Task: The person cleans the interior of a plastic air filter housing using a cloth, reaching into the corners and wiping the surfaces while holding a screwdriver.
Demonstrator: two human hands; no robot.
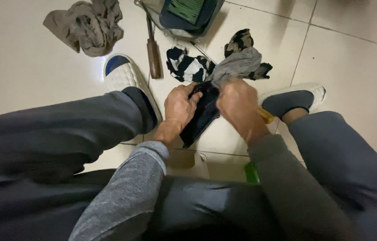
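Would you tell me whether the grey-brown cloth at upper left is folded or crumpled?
Crumpled: the grey-brown cloth lies bunched in irregular creases on the white floor tiles.

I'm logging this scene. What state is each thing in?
Left hand: closed on the dark flat part.
Right hand: closed on the grey rag, pressed to the dark part.
Dark flat part: held tilted above the floor.
Striped cloth: crumpled on the tiles.
Brownish rag: bunched, lying apart.
Screwdriver: lying flat, untouched.
Housing with green filter: open, filter showing.
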